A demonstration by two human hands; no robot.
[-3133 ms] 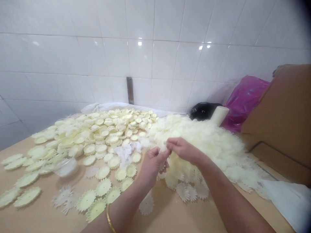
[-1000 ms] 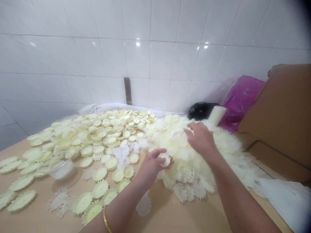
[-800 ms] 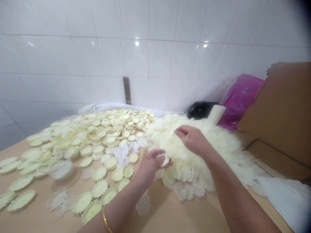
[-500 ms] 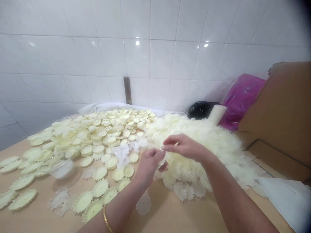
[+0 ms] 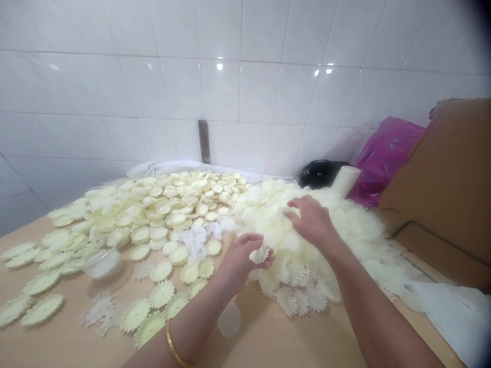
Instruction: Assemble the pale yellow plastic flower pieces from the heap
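My left hand is curled round a small pale-yellow disc with a toothed edge, held between thumb and fingers with its face turned toward me. My right hand hangs over a heap of thin, gauzy cream petal discs, its thumb and fingers apart. A whitish patch shows by its fingertips, but I cannot tell whether it is part of the heap. A loose translucent toothed disc lies on the table just below my left hand.
Thicker yellow toothed discs spread over the left of the table, around a clear bowl. White scraps lie mid-table. A white roll, black bag, magenta bag and cardboard box stand at right.
My right hand has moved up and right, away from my left hand, and its fingers have spread. The disc in my left hand now faces me more openly.
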